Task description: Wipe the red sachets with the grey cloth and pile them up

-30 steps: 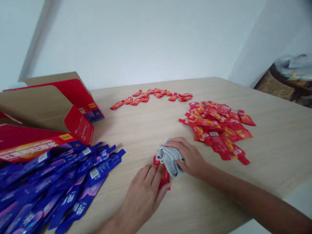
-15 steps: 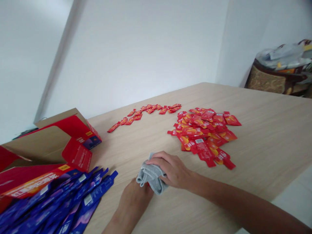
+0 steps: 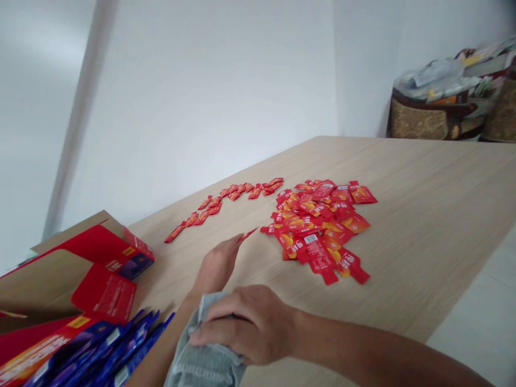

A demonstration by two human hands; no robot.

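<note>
Left hand mid-frame, stretched out over the table, fingers pinched shut on one red sachet at the fingertips; sachet tip points up-right, just left of the red pile. Can't tell whether the sachet touches the table. Right hand lower centre, fingers curled and clamped on a grey cloth, which bunches under the palm and hangs down to the bottom edge; cloth lies over the left forearm. Red pile sits right of centre, loose and overlapping, well apart from the right hand. A row of sachets runs in a curved line from centre-left up toward the pile's top edge. Lower left: blue packs fanned out, partly cut by the frame. Left edge: opened red carton with brown inside, flaps spread. Upper right: cluttered brown furniture beyond the table's far edge, blurred. White wall behind.
</note>
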